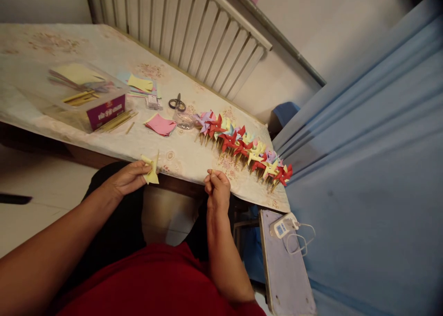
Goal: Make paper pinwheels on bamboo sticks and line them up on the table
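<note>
My left hand (127, 178) holds a folded yellow paper pinwheel on a thin wooden stick (151, 168) at the near edge of the table (180, 157). My right hand (217, 186) is pinched shut at the table edge, thumb against fingertips; anything between them is too small to make out. Beyond my right hand lies a long row of finished pinwheels (244, 147) in red, yellow, purple and pink, their sticks pointing toward me.
A clear plastic box (85, 97) with coloured paper and sticks sits at the left, loose sticks (117, 121) beside it. Pink paper squares (160, 124), yellow paper (140, 83), scissors (177, 104) and a small clear dish (183, 120) lie mid-table. A radiator and blue curtain stand behind.
</note>
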`<state>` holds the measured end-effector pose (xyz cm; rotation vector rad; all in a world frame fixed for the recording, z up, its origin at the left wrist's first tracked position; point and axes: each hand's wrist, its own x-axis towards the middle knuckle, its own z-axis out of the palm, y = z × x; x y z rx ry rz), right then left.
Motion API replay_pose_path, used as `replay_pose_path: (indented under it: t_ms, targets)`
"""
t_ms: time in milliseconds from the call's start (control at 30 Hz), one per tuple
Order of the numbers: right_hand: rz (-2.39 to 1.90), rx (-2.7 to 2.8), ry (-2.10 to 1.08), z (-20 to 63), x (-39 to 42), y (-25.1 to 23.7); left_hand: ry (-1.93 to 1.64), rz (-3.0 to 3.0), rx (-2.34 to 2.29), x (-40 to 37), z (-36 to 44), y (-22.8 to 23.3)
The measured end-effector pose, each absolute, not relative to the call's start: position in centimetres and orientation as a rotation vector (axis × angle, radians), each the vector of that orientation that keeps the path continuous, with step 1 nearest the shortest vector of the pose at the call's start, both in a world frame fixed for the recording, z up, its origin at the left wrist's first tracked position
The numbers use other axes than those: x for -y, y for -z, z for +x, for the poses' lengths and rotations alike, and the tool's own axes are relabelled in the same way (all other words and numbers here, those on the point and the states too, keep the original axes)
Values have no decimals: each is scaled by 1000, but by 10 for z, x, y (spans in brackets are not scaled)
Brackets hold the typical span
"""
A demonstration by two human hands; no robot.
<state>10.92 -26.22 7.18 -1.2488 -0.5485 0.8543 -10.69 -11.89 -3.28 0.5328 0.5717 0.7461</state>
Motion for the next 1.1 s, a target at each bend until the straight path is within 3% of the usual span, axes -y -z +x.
replay_pose_path:
  t_ms: [1100]
  targets:
    - [-1182, 508, -896, 112, 260, -64, -736, 561, -500, 117, -109, 37]
